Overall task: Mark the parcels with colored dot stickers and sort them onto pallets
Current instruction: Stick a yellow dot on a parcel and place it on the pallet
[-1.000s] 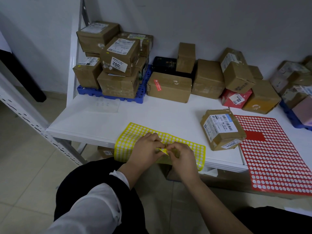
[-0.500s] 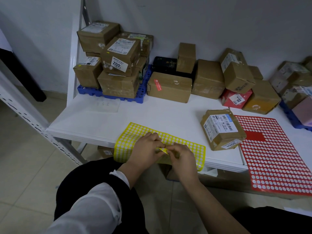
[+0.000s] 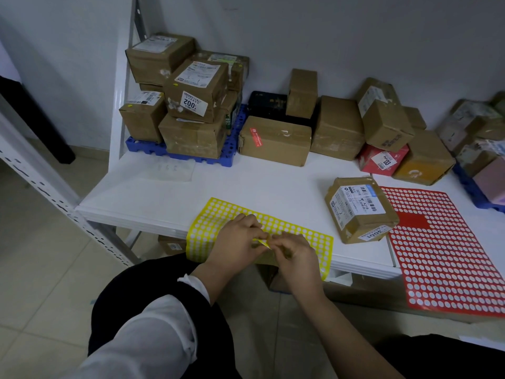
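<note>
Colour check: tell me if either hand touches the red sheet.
No: left hand and right hand both pinch the yellow sheet instead.

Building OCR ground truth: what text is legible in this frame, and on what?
"002": white label on the top parcel, blue pallet.
"3-1": handwritten on that parcel's shipping label.
"003": side tag on the red parcel.
"3001": front tag on the near parcel by the yellow sticker sheet.
Too small to read: the fine print on shipping labels, the red strip on the long brown parcel.
</note>
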